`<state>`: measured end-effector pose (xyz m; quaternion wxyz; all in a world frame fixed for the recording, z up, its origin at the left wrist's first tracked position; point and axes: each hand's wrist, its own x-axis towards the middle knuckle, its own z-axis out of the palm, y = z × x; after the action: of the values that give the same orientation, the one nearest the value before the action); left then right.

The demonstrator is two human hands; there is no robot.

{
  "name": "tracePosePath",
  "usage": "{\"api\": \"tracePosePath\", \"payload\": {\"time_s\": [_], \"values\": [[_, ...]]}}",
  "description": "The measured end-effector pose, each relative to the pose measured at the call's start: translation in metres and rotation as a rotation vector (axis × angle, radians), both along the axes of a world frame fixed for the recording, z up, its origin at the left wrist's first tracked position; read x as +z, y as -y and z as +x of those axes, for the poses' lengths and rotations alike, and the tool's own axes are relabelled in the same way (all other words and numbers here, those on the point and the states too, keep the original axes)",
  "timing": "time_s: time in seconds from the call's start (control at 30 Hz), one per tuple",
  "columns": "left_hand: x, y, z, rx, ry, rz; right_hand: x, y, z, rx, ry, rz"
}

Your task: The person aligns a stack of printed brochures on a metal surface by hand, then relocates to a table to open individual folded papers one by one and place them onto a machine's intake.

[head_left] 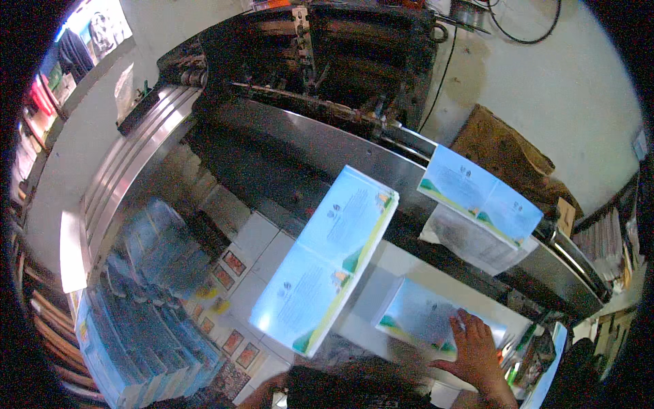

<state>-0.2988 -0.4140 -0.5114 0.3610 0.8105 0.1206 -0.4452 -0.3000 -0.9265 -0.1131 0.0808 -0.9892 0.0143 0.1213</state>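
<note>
My right hand (473,347) lies on a light blue printed sheet or booklet cover (415,310) on the pale table, its fingers apart and laid flat across the right part. Only a bit of my left arm shows at the lower edge; its hand is out of sight. Left of the right hand stands a tall stack of blue printed sheets (323,259), with green hills along one side. Farther off, a similar blue stack (480,194) rests on the machine's metal edge, above a crumpled whitish wrapping (473,238).
A large dark machine with a metal bar (327,129) spans the far side. Several bundles of blue printed matter (146,347) stand at the lower left above a tiled floor (255,238). Assorted small tools (524,358) lie right of my hand. Brown cloth (504,146) hangs by the wall.
</note>
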Motion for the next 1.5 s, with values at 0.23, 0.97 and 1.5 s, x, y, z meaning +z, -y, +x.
{"api": "tracePosePath", "payload": {"time_s": [0.23,0.97,1.5], "values": [[0.118,0.100,0.100,-0.161,0.975,0.050,-0.066,-0.029,-0.044,0.000,0.185,-0.273],[0.300,0.338,0.053,-1.048,1.312,-0.203,0.000,0.127,0.109,0.116,0.048,0.215],[0.254,0.282,0.042,-0.722,1.415,-0.687,0.061,0.069,0.037,-0.070,-0.204,0.103]]}}
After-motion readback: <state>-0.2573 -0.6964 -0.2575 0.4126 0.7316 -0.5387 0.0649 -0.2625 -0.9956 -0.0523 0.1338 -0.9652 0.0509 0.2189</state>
